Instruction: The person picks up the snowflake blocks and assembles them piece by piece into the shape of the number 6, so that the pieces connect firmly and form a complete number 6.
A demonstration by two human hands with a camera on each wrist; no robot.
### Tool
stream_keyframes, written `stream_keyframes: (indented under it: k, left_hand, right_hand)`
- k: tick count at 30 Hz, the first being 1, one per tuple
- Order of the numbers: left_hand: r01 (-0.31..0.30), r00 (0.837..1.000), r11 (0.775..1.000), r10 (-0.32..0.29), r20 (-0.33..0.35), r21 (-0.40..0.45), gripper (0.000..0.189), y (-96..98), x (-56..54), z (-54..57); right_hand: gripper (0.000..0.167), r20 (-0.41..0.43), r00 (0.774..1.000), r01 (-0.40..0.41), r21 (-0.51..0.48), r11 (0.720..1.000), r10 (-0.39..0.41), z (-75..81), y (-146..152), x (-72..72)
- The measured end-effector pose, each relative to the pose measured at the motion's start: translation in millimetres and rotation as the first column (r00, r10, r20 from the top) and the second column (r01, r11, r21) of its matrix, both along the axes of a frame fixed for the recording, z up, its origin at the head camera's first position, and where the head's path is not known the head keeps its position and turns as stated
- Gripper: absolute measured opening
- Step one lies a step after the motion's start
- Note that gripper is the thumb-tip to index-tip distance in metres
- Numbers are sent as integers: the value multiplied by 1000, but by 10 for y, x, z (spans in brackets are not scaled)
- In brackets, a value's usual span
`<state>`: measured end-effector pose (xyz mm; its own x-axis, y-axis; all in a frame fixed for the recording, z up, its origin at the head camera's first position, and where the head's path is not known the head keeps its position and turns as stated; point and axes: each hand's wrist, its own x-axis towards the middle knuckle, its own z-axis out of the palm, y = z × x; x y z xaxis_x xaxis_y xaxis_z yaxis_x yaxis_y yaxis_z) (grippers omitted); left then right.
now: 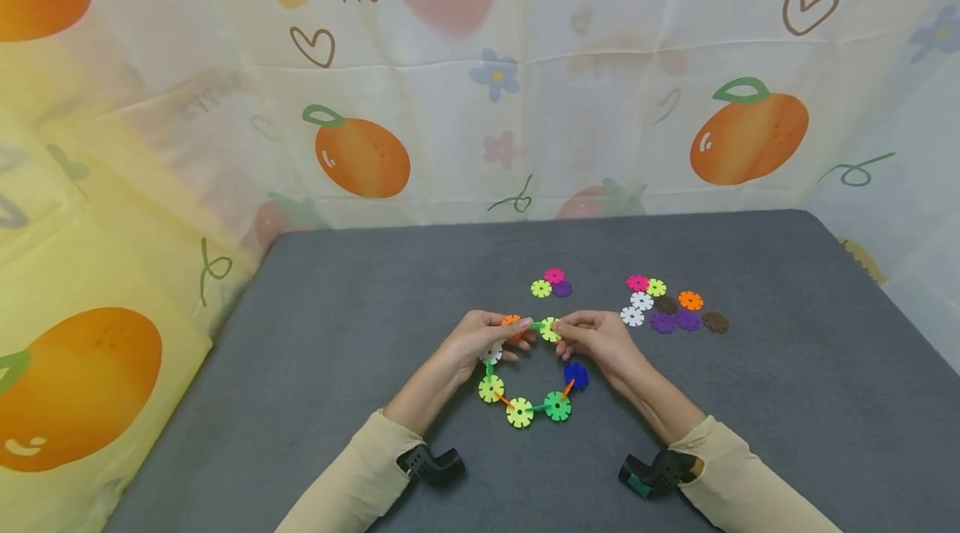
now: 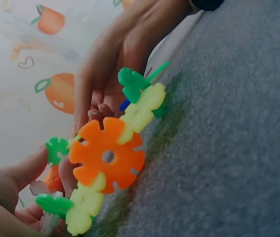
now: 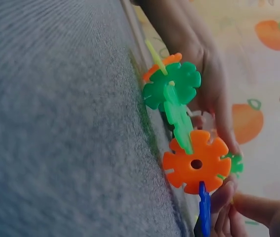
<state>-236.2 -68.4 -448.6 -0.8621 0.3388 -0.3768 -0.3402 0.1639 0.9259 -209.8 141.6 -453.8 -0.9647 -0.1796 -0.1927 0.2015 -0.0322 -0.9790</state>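
Note:
Notched plastic snowflake discs are slotted together into a ring-shaped chain between the two hands. My left hand [image 1: 474, 336] grips the chain at its upper left, around an orange disc [image 1: 512, 321] beside a white one [image 1: 492, 355]. My right hand [image 1: 602, 341] pinches a yellow-green disc [image 1: 548, 330], joined to the left-hand part by an edge-on green disc [image 1: 536, 326]. Below the right fingers, a blue disc [image 1: 576, 376] ends the chain's right side. Along the bottom are a green disc [image 1: 557, 406] and two yellow-green ones. An orange connecting disc [image 2: 108, 154] faces the left wrist camera.
Beyond the hands on the grey table [image 1: 360, 291] lies a small group with a pink disc [image 1: 554, 275], a yellow-green one and a purple one. Farther right, several loose discs include an orange one [image 1: 691, 301] and a brown one [image 1: 716, 322]. A fruit-print cloth [image 1: 450, 141] hangs behind.

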Motion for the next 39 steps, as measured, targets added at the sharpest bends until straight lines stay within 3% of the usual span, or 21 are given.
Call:
stream_keyframes:
  k: [5, 12, 19, 22, 25, 30, 34, 39]
  left_hand:
    - [20, 1000, 1000, -20, -7, -23, 34, -10, -16, -4]
    - [83, 995, 995, -86, 41, 60, 37, -32, -39, 35]
    - [135, 991, 990, -135, -3, 37, 33, -13, -1, 50]
    - [136, 991, 987, -137, 8, 80, 32, 33, 33, 63]
    - [114, 993, 988, -112, -26, 104, 33, 59, 46, 76]
    - [152, 987, 982, -144, -73, 117, 43, 3, 1, 83]
    - [166, 984, 985, -161, -80, 51, 42, -84, -41, 75]
    - [124, 983, 991, -130, -129, -58, 28, -127, -41, 75]
  right_hand:
    - [26, -17, 998, -56, 9, 998, 56, -9, 27, -24]
    - [33, -64, 993, -97, 47, 994, 100, 46, 50, -12]
    - [27, -22, 989, -145, 71, 987, 147, 95, 67, -15]
    - [26, -39, 993, -113, 61, 992, 116, 104, 58, -8]
    - [28, -50, 997, -53, 34, 998, 54, 109, 23, -2]
    - [31, -13, 1000, -3, -7, 1000, 3, 106, 0, -7]
    - [34, 23, 1000, -10, -4, 1000, 10, 87, 19, -12]
    - [33, 12, 1000, -5, 63, 998, 4, 82, 29, 0]
